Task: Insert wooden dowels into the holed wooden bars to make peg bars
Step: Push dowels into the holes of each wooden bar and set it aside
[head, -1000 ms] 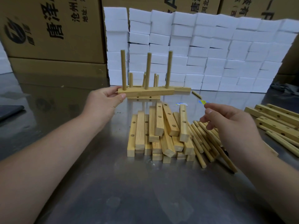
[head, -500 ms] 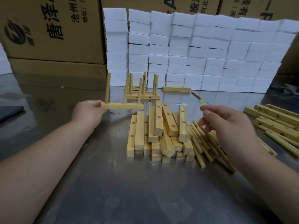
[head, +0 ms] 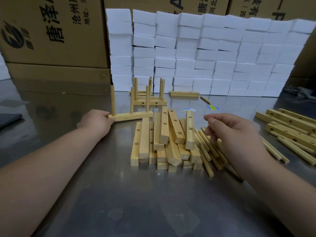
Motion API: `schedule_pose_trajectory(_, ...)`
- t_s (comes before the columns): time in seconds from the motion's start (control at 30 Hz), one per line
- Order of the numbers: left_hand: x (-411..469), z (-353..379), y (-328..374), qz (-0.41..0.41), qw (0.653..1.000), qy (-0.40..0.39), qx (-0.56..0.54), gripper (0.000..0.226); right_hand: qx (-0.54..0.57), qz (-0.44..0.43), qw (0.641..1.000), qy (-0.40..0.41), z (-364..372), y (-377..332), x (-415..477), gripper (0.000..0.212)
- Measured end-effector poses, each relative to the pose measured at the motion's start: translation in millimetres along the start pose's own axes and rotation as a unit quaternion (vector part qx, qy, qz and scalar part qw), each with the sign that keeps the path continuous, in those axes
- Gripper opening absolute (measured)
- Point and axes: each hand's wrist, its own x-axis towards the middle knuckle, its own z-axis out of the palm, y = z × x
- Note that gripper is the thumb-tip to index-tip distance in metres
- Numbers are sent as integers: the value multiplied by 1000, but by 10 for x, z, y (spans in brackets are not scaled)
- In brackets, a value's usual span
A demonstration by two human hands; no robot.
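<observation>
My left hand (head: 96,121) grips the left end of a finished peg bar (head: 132,115) with three upright dowels, low over the metal table left of the pile. A pile of holed wooden bars (head: 164,139) lies in the middle. Loose dowels (head: 207,151) lie just right of it, partly under my right hand (head: 234,132), which hovers above them with loosely curled fingers, holding nothing. Further back stand other finished peg bars (head: 148,100).
More holed bars (head: 290,124) and dowels (head: 297,149) lie at the right. A single bar (head: 184,94) and a dowel (head: 205,99) lie near the wall of white foam blocks (head: 205,53). Cardboard boxes (head: 51,31) stand behind on the left. A dark object (head: 8,118) sits at the left edge.
My left hand has carried the three-dowel peg bar from up near the back down and to the left, close to the table. My right hand has stayed over the loose dowels.
</observation>
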Motion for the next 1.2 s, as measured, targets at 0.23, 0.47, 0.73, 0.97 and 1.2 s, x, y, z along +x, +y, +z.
schedule_pose_trajectory(0.23,158,65,100,4,997,-16,69,37,7,7,1000,4,4,-26,-2,17)
schedule_pose_trajectory(0.47,340,241,389,70,992,-24,103,26,-20,13,1000,3,-4,0,34,15)
schedule_pose_trajectory(0.73,655,488,620,99,988,-21,117,24,-68,-2,998,7,-63,27,71,16)
schedule_pose_trajectory(0.97,841,591,682,114,984,-12,135,24,-99,-10,995,7,-69,-12,41,21)
schedule_pose_trajectory(1.2,878,639,692,116,985,-1,124,24,-171,-1,985,-14,-71,5,49,17)
